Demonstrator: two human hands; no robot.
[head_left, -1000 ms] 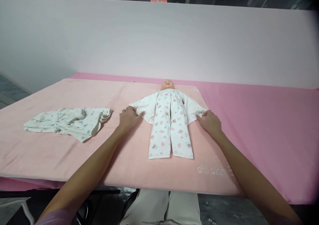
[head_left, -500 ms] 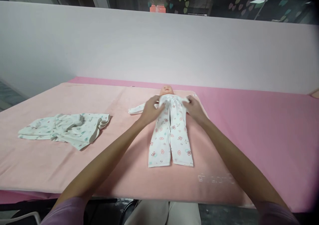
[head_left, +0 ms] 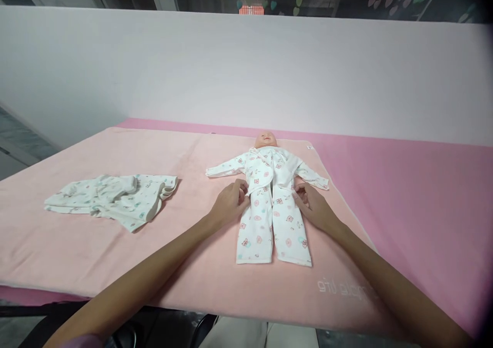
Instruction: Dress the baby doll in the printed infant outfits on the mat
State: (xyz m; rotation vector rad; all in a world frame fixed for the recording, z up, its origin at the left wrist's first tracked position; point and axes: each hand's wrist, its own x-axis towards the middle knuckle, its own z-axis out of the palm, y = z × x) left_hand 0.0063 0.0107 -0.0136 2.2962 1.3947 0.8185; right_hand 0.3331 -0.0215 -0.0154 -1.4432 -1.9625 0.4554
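1 left hand [head_left: 230, 203], 1 right hand [head_left: 315, 207], apart, at printed outfit [head_left: 283, 199], grip unclear, only doll head [head_left: 265, 139] visible, lettering [head_left: 333, 287] part-hidden

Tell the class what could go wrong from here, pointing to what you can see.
The left hand and right hand are at opposite sides of the printed top near its hem; an uneven tug might skew it or shift the doll. The folded clothes lie beyond the left forearm, so a wide sweep could disturb them.
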